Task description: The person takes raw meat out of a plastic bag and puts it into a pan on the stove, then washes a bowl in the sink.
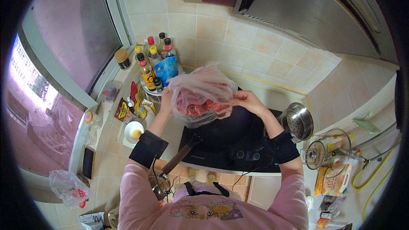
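Note:
A clear plastic bag [204,83] hangs between my hands above the stove, its mouth spread towards me. Red raw meat [196,103] lies inside it. At the bag's left edge, my left hand [166,100] grips the plastic, its fingertips partly hidden by the film. My right hand [247,99] pinches the right edge between thumb and fingers. Below sits a dark frying pan [231,127], its brown handle [177,159] pointing towards me at the lower left. The pan rests on a black glass cooktop [217,158] with two knobs.
Sauce bottles [147,73] crowd a rack at the back left. Near my left forearm stands a white bowl [132,131]. A steel steamer pot [297,121] is right of the cooktop, with a glass lid [335,153] beyond it. The range hood [306,9] overhangs the upper right.

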{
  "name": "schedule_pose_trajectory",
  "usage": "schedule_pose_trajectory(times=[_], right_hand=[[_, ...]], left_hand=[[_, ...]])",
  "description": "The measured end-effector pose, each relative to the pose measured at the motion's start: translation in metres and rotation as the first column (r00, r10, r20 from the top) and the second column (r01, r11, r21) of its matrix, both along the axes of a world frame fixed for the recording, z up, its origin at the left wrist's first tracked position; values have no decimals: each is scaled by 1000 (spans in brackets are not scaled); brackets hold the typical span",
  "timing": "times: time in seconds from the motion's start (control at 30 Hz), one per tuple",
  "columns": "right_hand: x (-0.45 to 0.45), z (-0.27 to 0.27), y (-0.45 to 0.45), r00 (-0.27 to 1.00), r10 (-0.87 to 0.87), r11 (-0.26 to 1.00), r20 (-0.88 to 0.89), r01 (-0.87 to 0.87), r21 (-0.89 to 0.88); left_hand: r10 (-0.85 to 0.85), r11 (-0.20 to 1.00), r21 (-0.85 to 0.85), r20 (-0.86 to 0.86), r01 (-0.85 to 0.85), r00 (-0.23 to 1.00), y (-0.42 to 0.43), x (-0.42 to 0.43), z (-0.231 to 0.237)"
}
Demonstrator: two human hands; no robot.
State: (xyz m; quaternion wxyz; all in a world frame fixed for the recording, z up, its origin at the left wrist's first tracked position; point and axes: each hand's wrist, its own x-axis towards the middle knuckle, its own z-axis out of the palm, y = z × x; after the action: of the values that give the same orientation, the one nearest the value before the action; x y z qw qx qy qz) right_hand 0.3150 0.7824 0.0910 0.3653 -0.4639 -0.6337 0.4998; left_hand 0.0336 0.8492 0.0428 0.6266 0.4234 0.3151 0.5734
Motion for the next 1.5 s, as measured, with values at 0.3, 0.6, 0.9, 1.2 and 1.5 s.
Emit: schedule_pose_trajectory(times=[0.3, 0.6, 0.9, 1.2, 1.5], right_hand=[[4, -14, 1, 970, -202, 975, 139, 185, 123], [-3, 20, -11, 867, -252, 916, 430, 71, 395], [2, 11, -10, 793, -302, 845, 529, -34, 533], [2, 7, -8, 861, -330, 900, 386, 164, 403], [28, -38, 18, 953, -302, 947, 0, 300, 120]], left_hand=[[-29, 996, -84, -3, 29, 1000, 16, 8, -12], [-91, 988, -113, 153, 109, 984, 23, 5, -38], [-148, 986, -54, 112, 155, 983, 14, 6, -25], [-153, 982, -99, 83, 161, 985, 15, 3, -26], [-223, 960, -135, 173, 247, 959, 18, 20, -15]])
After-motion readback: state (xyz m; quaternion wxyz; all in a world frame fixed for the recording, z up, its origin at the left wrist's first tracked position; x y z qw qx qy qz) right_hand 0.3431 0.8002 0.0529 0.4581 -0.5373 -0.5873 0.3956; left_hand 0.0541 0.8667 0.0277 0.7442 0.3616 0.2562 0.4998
